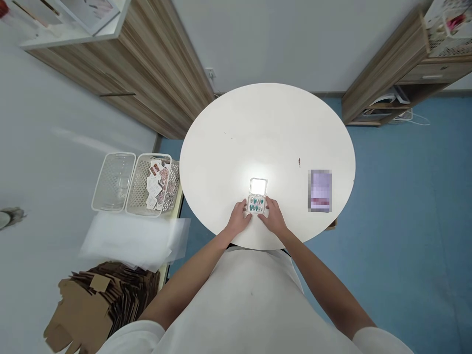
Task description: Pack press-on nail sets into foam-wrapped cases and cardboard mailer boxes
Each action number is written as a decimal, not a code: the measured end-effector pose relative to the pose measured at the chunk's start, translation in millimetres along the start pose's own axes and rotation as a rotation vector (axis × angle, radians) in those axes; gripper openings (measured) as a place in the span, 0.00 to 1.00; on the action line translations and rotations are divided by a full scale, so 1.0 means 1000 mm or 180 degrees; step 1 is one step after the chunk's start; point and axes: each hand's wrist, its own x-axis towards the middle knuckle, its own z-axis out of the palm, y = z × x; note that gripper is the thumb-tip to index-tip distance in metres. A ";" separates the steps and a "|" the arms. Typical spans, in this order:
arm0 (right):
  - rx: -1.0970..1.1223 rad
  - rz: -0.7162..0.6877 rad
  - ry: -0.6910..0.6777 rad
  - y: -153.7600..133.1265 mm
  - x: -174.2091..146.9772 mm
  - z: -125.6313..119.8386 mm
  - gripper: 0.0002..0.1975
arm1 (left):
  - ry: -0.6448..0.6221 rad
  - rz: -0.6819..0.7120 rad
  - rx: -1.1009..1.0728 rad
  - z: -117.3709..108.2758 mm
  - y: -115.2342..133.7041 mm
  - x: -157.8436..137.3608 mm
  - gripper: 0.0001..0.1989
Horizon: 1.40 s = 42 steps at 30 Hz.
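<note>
A small clear case of press-on nails lies on the white table near its front edge, with its lid swung up and bright with glare. Rows of teal and pale press-on nails fill its base. My left hand grips the case's left side, fingers along the edge and thumb at the near corner. On the opposite side, my right hand holds it the same way.
A purple, pixelated item lies at the right of the round white table. White baskets, one with nail cards, plastic sheets and stacked cardboard are at left. Wooden cabinets flank the table's far side.
</note>
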 end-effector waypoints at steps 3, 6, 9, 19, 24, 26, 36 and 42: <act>0.0293 0.0381 -0.0032 -0.007 0.002 0.000 0.35 | 0.0046 -0.0278 -0.0302 0.004 -0.002 -0.002 0.28; 0.0433 0.0613 -0.0071 -0.013 0.006 0.002 0.29 | 0.0100 -0.0484 -0.0558 0.004 -0.006 -0.003 0.24; 0.0627 0.0675 -0.0025 -0.018 0.003 0.008 0.27 | 0.0168 -0.0594 -0.0807 -0.002 -0.011 -0.006 0.19; 0.0770 0.0296 0.0465 -0.066 -0.044 0.039 0.26 | 0.0601 -0.0130 -0.1046 -0.042 -0.020 -0.040 0.13; 0.0990 0.0193 0.0674 -0.090 -0.064 0.049 0.25 | 0.0384 0.0159 -0.1494 -0.066 -0.023 -0.062 0.15; 0.1115 0.0217 0.0718 -0.097 -0.072 0.051 0.24 | 0.0139 0.0182 -0.1732 -0.076 -0.023 -0.071 0.16; 0.2173 0.0461 0.0681 -0.107 -0.085 0.054 0.22 | -0.0556 0.0046 -0.2330 -0.100 -0.023 -0.090 0.19; 0.2630 0.0405 0.0457 -0.117 -0.079 0.051 0.22 | -0.0902 -0.0008 -0.2865 -0.098 -0.031 -0.090 0.18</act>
